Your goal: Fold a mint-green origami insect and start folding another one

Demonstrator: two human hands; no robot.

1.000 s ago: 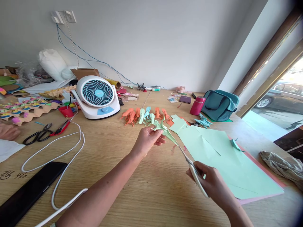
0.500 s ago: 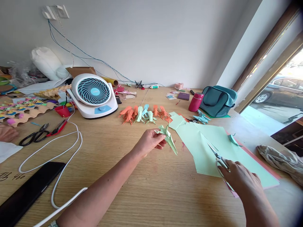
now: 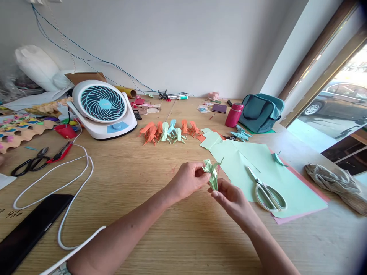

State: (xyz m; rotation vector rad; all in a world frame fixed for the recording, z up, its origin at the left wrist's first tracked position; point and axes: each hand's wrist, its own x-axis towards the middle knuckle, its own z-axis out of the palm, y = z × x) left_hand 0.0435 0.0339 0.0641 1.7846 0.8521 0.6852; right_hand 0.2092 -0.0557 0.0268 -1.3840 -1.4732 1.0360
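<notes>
Green paper figure (image 3: 211, 172) pinched between left hand (image 3: 187, 179) and right hand (image 3: 231, 198), above table (image 3: 137, 179).

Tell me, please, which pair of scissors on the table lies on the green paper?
The white-handled scissors, right of the right hand. The black pair and the red-handled pair lie on bare wood at far left.

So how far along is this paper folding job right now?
Done: a row of folded orange, green and blue paper figures stands by the white fan, and the white-handled scissors lie on the large green paper sheet. In hand: left hand and right hand pinch a small green folded figure. Left: probably finishing it; uncut sheets remain.
</notes>
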